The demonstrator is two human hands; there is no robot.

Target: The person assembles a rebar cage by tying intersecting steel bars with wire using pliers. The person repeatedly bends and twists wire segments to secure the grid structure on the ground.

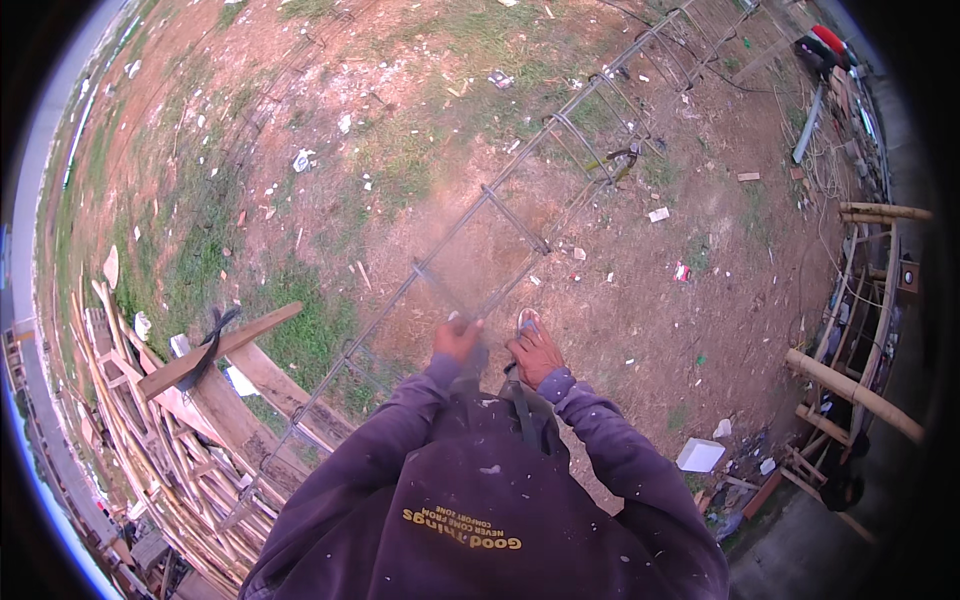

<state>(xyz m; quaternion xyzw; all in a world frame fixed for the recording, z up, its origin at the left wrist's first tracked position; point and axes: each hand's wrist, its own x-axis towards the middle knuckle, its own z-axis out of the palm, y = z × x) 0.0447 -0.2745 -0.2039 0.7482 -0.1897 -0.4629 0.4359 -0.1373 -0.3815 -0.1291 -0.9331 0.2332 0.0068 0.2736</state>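
Note:
A long cage of steel rebar [452,238] with square stirrups runs diagonally from the lower left to the upper right, passing in front of my body. My left hand [457,340] is closed round a rod at the cage's near side, its fingers slightly blurred. Just right of it, my right hand [535,352] is bent with curled fingers beside a dark strap-like piece [514,380] at my waist; what lies in its fingers is hidden. Farther along the cage, a hand tool with yellow-green handles [620,160] rests at the rods.
Bamboo poles [165,450] and wooden planks [262,385] are piled at the left. A bamboo frame [870,310] stands at the right, near a white block [700,455]. Litter and grass patches dot the dirt ground [720,330]. Something red and black [826,48] is at the far right.

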